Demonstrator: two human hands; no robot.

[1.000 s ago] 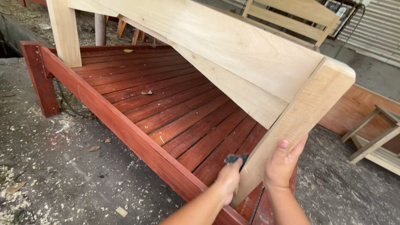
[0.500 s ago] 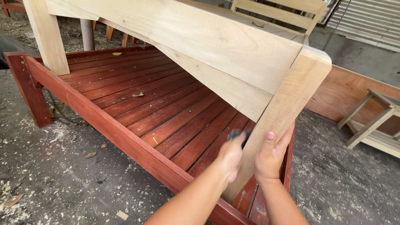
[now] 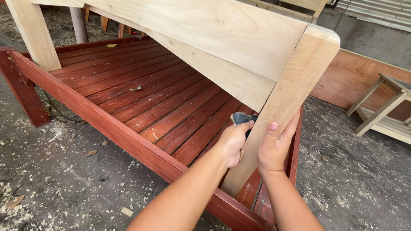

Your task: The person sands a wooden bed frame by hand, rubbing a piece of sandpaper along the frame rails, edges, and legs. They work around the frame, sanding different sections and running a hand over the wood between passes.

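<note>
The pale wooden leg [image 3: 282,102] slants down from an unfinished frame [image 3: 205,30] onto the red slatted platform [image 3: 141,98]. The left hand [image 3: 233,143] has its grip closed on a dark folded sanding sheet [image 3: 242,117], pressed to the leg's left face. The right hand [image 3: 276,145] wraps the leg's front edge, fingers narrow around it. Sawdust covers the concrete floor [image 3: 64,171]; a small pale stool [image 3: 385,107] stands well apart.

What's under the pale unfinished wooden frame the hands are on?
A red-stained slatted wooden platform lies beneath the pale unfinished wooden frame. The frame's leg, left hand and right hand cover where the leg meets it.
</note>
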